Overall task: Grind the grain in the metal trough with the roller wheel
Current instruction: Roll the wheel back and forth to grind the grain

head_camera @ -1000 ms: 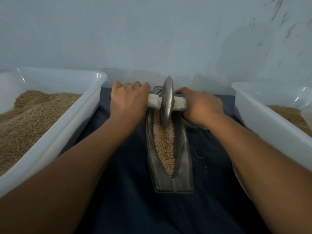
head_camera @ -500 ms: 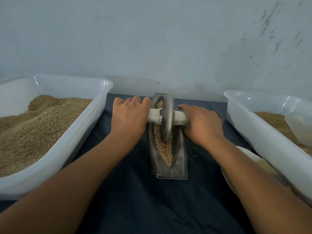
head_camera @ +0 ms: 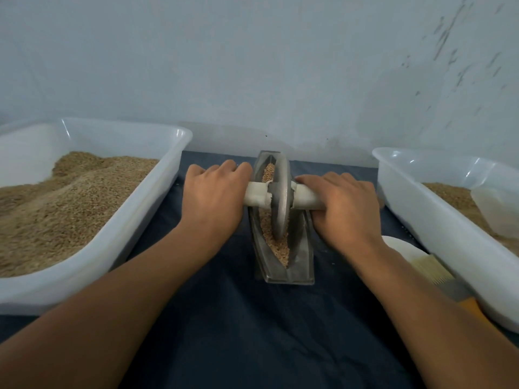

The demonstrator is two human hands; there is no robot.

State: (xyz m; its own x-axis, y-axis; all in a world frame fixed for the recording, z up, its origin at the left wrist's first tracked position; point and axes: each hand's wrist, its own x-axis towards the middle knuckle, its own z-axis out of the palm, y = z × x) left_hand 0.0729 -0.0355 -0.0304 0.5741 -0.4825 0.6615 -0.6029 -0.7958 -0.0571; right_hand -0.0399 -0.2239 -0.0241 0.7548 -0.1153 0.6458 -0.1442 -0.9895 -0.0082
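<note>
A boat-shaped metal trough lies lengthwise on a dark blue cloth, holding tan grain. A grey metal roller wheel stands upright in the trough near its middle, on a white-wrapped axle handle. My left hand grips the left end of the handle. My right hand grips the right end. Both hands sit just outside the trough's walls, with the handle ends hidden under my fingers.
A large white plastic bin of grain stands at the left. Another white bin at the right holds grain and a small clear container. A white dish and a brush with a yellow handle lie near my right forearm. A pale wall rises behind.
The wheel has rolled toward me along the trough, from its far end to about the middle. Both hands came back with it, and my view has pulled back and tilted.
</note>
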